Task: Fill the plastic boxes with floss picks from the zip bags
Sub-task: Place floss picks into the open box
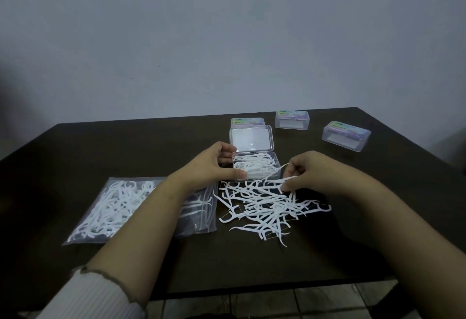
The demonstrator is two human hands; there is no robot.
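An open clear plastic box (276,161) sits mid-table, its lid (251,139) tipped back, with white floss picks inside. My left hand (214,163) grips the box's left wall. A loose pile of white floss picks (264,207) lies in front of the box. My right hand (306,171) hovers at the pile's far right edge, pinching a few floss picks. A zip bag (116,207) holding more picks lies flat at the left, partly under my left forearm.
Two shut plastic boxes stand at the back right, one (292,119) farther and one (346,135) nearer the right edge. Another shut box (247,121) sits behind the open lid. The dark table (252,268) ends close to me, with tiled floor below.
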